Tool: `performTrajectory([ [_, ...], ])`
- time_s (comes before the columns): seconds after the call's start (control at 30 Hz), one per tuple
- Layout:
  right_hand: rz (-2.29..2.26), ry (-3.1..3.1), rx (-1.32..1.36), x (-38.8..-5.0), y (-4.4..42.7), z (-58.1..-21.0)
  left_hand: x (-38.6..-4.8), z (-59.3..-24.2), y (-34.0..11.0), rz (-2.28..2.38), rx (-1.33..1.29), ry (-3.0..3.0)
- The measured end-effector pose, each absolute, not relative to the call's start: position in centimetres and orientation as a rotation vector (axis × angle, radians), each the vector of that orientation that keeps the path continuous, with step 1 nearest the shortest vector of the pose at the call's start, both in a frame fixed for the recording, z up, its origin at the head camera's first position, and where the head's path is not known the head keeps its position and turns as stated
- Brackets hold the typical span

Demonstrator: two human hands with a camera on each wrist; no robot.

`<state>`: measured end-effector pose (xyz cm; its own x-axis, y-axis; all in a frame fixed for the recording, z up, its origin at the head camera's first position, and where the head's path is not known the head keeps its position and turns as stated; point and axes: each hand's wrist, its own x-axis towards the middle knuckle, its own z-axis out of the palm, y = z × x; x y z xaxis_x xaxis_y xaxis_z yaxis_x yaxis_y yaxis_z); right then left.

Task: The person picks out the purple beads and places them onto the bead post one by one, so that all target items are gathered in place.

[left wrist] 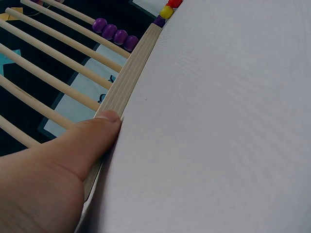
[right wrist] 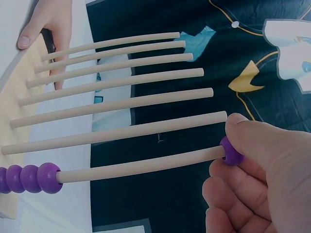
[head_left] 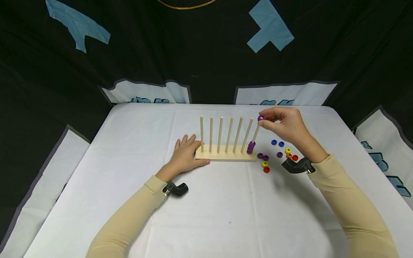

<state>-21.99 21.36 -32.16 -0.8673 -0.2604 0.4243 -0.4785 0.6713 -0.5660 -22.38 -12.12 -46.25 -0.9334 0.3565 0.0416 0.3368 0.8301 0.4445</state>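
Note:
A pale wooden peg rack [head_left: 226, 156], a flat base with a row of several upright pegs, stands on the white table. Its left end is gripped by my left hand [head_left: 185, 156], thumb along the front edge and fingers behind. At the rightmost peg [right wrist: 146, 166], my right hand [head_left: 284, 122] pinches a purple bead [right wrist: 233, 151] between thumb and fingers, right at the peg's tip. Several purple beads [head_left: 250, 147] are stacked at the foot of that same peg; the other pegs are bare.
Loose beads lie right of the rack: blue [head_left: 274, 142], purple [head_left: 279, 154], yellow [head_left: 288, 151], orange [head_left: 288, 156] and red [head_left: 266, 170]. Under them spreads a white tablecloth [head_left: 219, 215]. Behind the table hangs a black curtain [head_left: 206, 46].

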Motion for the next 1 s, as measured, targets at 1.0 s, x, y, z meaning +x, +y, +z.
performTrajectory([
  [1.0,1.006,-2.545,0.621,-21.95,21.84,-32.48,-22.35,-46.21,-12.14,0.710,0.578,2.977],
])
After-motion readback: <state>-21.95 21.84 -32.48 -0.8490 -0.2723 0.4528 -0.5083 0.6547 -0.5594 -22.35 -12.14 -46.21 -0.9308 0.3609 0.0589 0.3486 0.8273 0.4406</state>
